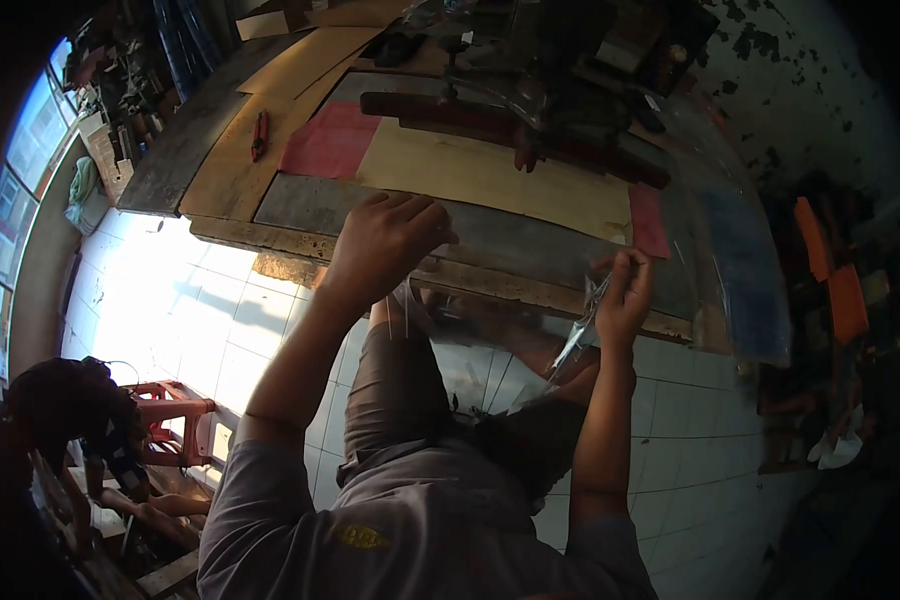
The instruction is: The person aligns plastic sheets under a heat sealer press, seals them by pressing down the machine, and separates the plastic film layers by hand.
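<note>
A clear plastic sheet [573, 348] hangs over my lap, below the table's front edge. My right hand [625, 290] pinches its bunched, shiny upper end. Over the front edge of the table, my left hand [395, 240] is closed with its knuckles up, and some clear plastic [406, 300] shows just beneath it. Behind both hands a long pale yellow sheet [470, 180] lies on the grey tabletop, with a pink piece [332, 140] at its left end and another pink piece [648, 220] at its right.
A dark metal machine with a long bar [450, 108] stands over the yellow sheet. A red cutter [260, 136] lies on brown board at the left. Another person [120, 450] is low at the left beside a red stool [175, 420]. Blue plastic [755, 290] hangs at the right.
</note>
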